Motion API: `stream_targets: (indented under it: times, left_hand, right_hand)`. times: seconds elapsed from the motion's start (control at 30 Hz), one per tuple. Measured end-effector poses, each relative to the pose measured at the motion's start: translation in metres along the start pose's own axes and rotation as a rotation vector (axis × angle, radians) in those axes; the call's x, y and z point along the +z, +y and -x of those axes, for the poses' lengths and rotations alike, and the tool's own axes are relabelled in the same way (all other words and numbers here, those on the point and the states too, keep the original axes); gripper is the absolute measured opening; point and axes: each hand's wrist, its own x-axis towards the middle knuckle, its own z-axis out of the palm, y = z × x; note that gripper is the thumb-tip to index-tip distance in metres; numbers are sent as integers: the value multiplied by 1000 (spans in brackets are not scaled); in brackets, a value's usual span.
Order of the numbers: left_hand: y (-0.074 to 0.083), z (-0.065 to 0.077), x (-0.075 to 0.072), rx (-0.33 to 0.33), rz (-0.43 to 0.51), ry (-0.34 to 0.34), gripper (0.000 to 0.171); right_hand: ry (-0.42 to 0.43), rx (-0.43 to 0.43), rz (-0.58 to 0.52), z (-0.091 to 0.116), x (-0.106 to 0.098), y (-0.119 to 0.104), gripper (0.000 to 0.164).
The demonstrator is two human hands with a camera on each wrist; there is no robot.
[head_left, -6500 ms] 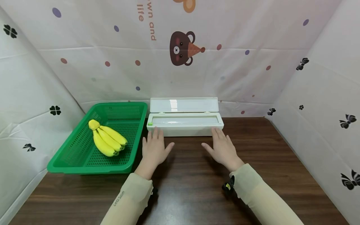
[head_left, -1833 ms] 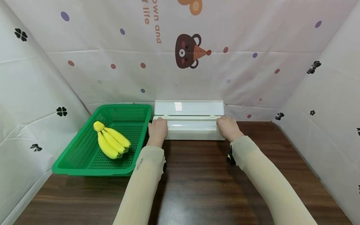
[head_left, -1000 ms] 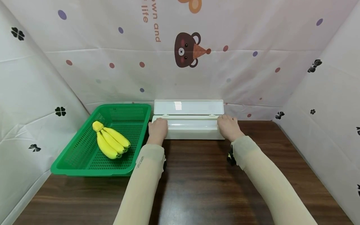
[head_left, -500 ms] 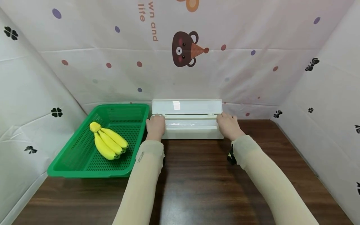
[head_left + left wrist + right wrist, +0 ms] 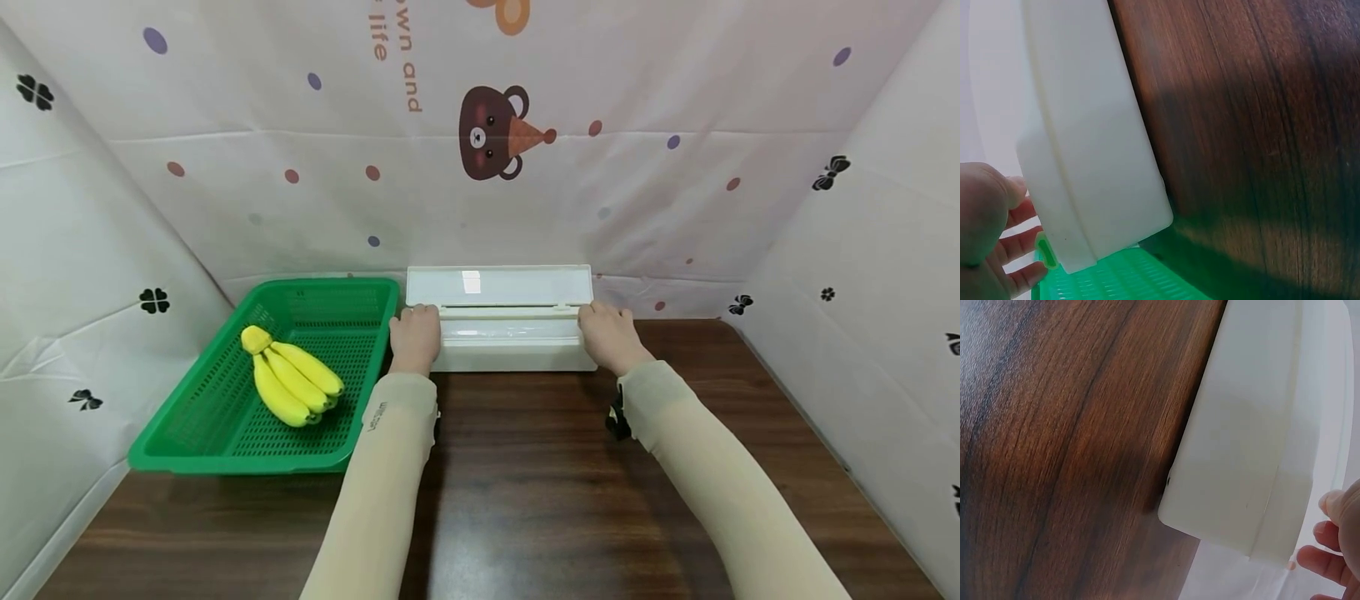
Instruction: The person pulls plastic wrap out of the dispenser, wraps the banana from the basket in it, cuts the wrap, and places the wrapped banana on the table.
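A long white cling film dispenser (image 5: 513, 359) sits at the back of the table, its clear lid (image 5: 525, 286) standing up behind it. Shiny film (image 5: 510, 330) shows in the opening, and a pale bar (image 5: 510, 312) runs along behind it. My left hand (image 5: 416, 335) grips the dispenser's left end with bent fingers. In the left wrist view, these fingers are at the top edge beside a green slider (image 5: 1046, 250). My right hand (image 5: 611, 338) grips the right end; in the right wrist view its thumb and fingertips (image 5: 1319, 559) are close to the upper edge.
On the left stands a green plastic basket (image 5: 225, 462) with a bunch of yellow bananas (image 5: 292, 383) inside. Its right rim is close to my left wrist. A printed white sheet (image 5: 300, 217) hangs behind the brown wooden table (image 5: 517, 483) and at both sides.
From lying flat in front of the dispenser, both hands have moved up to its ends and curled round them. The pale bar now stands slightly raised at the back. The last half second shows almost no motion.
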Motion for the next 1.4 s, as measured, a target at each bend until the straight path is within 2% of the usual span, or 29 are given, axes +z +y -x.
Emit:
stream_targets:
  times: [0.2,0.57,0.87,1.4]
  left_hand:
    - [0,2,-6,20,11,-22,24]
    - [-2,0,-8,33,42,-3,18]
    - [-3,1,-11,51,71,34,9]
    - [-4,3,-16,94,97,109,6]
  right_hand:
    - [-1,11,-9,0,-1,0,17]
    - [-6,39,-67,-4,-6,-1,17]
    - [37,18,-111,-4,-5,1,19]
    - [1,60,-183,-5,-11,-1,19]
